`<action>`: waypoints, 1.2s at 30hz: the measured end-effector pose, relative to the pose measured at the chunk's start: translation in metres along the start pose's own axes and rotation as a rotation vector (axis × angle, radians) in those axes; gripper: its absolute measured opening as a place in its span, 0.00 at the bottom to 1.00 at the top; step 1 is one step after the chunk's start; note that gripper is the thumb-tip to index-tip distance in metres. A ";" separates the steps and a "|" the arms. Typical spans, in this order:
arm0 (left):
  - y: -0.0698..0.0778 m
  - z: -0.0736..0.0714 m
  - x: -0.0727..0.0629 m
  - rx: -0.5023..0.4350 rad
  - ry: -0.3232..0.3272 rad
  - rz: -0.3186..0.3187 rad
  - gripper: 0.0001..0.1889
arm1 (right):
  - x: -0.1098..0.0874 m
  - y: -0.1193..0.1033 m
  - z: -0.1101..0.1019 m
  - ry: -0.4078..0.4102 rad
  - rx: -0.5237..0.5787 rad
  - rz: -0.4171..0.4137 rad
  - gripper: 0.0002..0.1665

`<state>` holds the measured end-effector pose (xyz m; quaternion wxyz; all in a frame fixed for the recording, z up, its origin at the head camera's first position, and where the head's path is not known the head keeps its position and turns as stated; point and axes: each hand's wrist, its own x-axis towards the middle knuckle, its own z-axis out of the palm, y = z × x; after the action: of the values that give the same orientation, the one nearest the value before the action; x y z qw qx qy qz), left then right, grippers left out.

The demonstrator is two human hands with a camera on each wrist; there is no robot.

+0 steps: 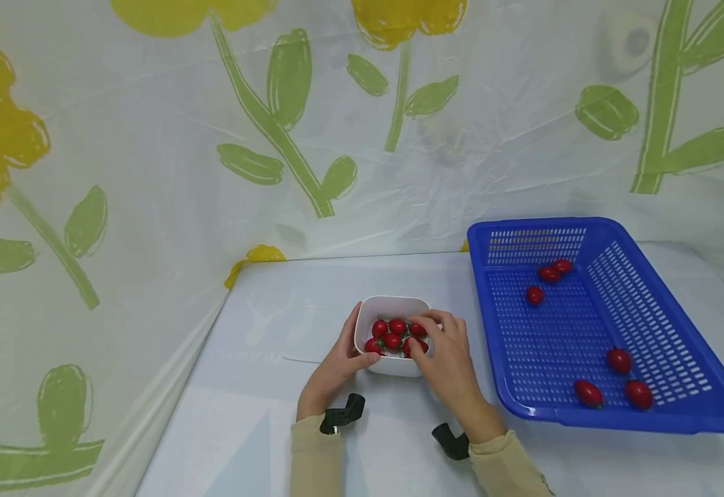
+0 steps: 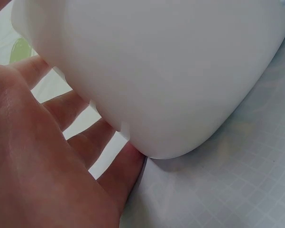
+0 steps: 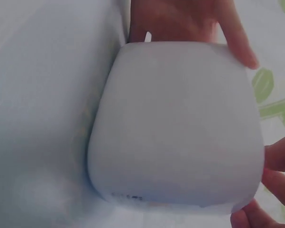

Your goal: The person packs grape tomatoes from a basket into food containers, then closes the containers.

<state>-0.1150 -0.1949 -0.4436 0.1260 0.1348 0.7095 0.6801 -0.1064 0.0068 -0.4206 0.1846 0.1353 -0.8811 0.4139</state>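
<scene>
A small white plastic container [image 1: 397, 366] with rounded corners stands on the table, several red cherry tomatoes [image 1: 392, 341] inside it. My left hand [image 1: 337, 360] holds its left side, thumb along the front rim and fingers spread against the wall; the left wrist view shows those fingers [image 2: 87, 142] touching the container [image 2: 170, 71]. Over the right rim, my right hand [image 1: 451, 359] has its thumb and fingers curled at a cherry tomato inside, which they partly cover. From the right wrist, the container's wall [image 3: 175, 123] hides the tomatoes, and only fingertips show at its rim.
A blue perforated basket [image 1: 492, 331] stands to the right, with several cherry tomatoes [image 1: 619, 360] scattered in it. A faint clear flat sheet or lid [image 1: 312, 331] lies left of the container. Behind the table hangs a flower-printed curtain [image 1: 169, 228].
</scene>
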 end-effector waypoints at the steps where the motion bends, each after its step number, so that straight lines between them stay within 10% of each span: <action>1: 0.000 0.000 0.000 0.001 0.001 0.001 0.45 | 0.000 -0.002 0.000 0.006 0.009 -0.010 0.16; 36: -0.004 -0.001 0.000 -0.012 -0.003 0.018 0.45 | 0.010 -0.022 -0.061 -0.192 0.112 -0.138 0.21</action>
<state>-0.1161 -0.1963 -0.4476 0.1218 0.1413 0.7041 0.6851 -0.0933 0.0397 -0.3655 0.1196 0.2447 -0.8587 0.4341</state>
